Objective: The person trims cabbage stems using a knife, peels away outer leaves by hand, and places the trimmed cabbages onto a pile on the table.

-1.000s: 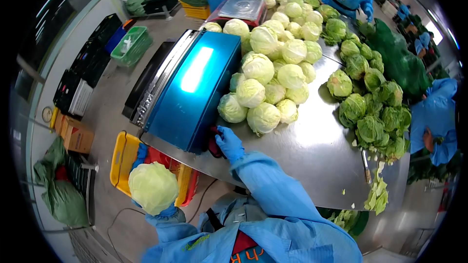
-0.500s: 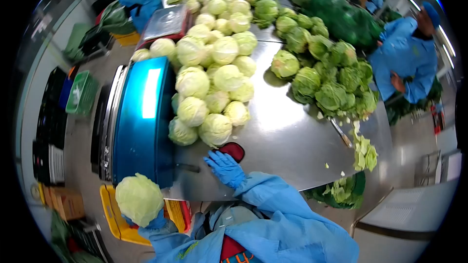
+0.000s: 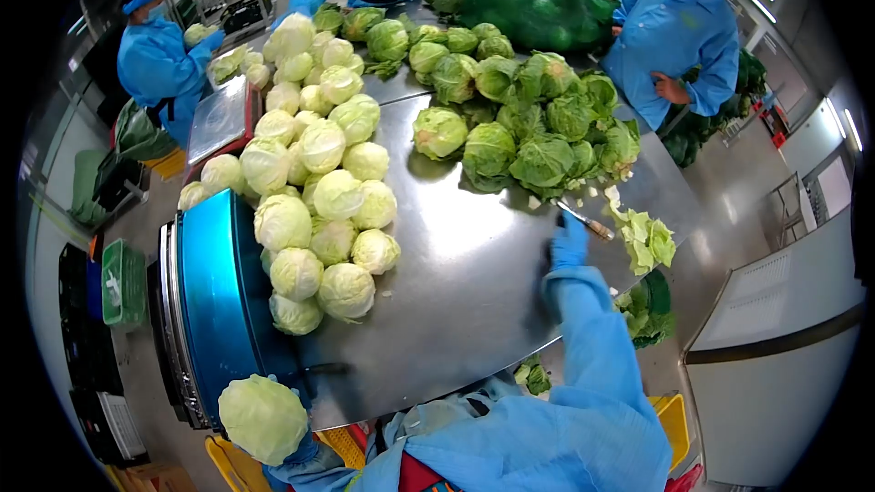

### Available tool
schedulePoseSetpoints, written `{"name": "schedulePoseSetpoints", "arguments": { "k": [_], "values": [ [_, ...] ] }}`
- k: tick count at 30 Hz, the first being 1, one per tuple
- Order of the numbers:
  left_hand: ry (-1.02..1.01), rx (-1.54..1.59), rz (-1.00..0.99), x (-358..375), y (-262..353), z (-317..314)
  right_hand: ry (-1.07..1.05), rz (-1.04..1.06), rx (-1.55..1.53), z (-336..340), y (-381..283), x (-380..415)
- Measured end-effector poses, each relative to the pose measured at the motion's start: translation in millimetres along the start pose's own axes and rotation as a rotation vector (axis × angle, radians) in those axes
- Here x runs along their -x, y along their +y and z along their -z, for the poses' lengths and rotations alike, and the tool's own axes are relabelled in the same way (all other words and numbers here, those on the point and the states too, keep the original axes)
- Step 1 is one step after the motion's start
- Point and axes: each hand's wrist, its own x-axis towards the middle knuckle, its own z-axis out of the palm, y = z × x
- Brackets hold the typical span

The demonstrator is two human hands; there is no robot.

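My left hand [image 3: 306, 449], in a blue glove, grips a pale, trimmed cabbage [image 3: 263, 420] at the lower left, off the table's edge; the cabbage hides most of its fingers. On the right, my gloved right hand [image 3: 570, 242] stretches over the steel table [image 3: 456, 282]. Its fingers point toward a knife [image 3: 598, 228] with a brown handle, fingertips right by the blade. Loose cabbage leaves [image 3: 642, 239] lie at the table edge beyond the knife. Behind the hand is a heap of green, untrimmed cabbages [image 3: 542, 162].
Pale cabbages [image 3: 335, 194] are piled on the left, beside a blue box-like unit [image 3: 214, 296] and a scale [image 3: 219, 117]. A green mesh sack [image 3: 538, 14] lies at the back. Co-workers [image 3: 679, 41] stand around the table. Below its right edge is a green leaf-filled container [image 3: 649, 310].
My right hand has left the dark red oval piece near the pale cabbages and reached right to the knife; that piece no longer shows. My left hand still holds the cabbage. The view has shifted.
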Motion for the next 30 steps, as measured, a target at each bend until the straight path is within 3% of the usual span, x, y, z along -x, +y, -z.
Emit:
{"name": "schedulePoseSetpoints", "arguments": {
  "k": [1,3,6,10,12,14,15,18,20,22,24,25,27,28,30],
  "values": [
    [0.026,-0.295,-0.018,-1.4,4.0,-10.3,-0.087,0.106,-0.019,-14.7,-30.9,10.5],
    [-0.025,0.127,0.173,-16.3,4.4,-10.3,-0.353,0.319,0.167,-60.2,-78.9,53.3],
    [-0.189,0.280,0.280,-45.6,8.1,-13.7,-0.619,0.407,0.410,-112.7,-91.0,103.6],
    [-0.359,0.231,0.268,-51.4,0.6,-23.4,-0.497,0.069,0.538,-108.5,-53.9,85.3],
    [-0.434,0.223,0.247,-53.8,-4.8,-28.5,-0.318,-0.027,0.589,-85.7,-11.9,61.8],
    [-0.330,-0.476,-0.130,-46.7,8.0,-64.4,-0.210,-0.088,0.629,-39.4,10.9,40.9],
    [-0.146,-1.162,-0.495,-33.0,10.6,-95.5,-0.174,-0.131,0.683,-16.2,24.6,35.1],
    [0.094,-1.633,-0.697,-25.5,19.4,-133.4,-0.101,-0.313,0.835,66.2,29.2,24.5],
    [0.290,-1.885,-1.176,-28.3,76.7,-205.4,-0.076,-0.466,0.764,115.3,91.5,16.7],
    [0.163,-1.625,-0.842,-31.5,46.3,-178.9,-0.043,-0.622,0.968,158.7,102.6,13.3],
    [0.047,-1.351,-0.508,-28.3,-8.4,-126.3,0.052,-0.826,0.681,194.4,208.4,18.4],
    [-0.005,-1.206,-0.348,-26.6,-22.1,-113.0,0.160,-0.689,0.635,198.6,199.8,29.3],
    [-0.054,-1.310,-0.364,-29.4,-37.5,-95.1,0.420,-0.357,0.513,184.0,214.9,44.1],
    [-0.060,-1.568,-0.539,-32.5,-30.3,-96.7,0.309,-0.422,-0.107,169.4,189.4,47.0],
    [-0.114,-1.755,-0.696,-35.2,-10.1,-104.9,0.280,-0.009,0.188,123.9,107.1,63.8]
  ]
}}
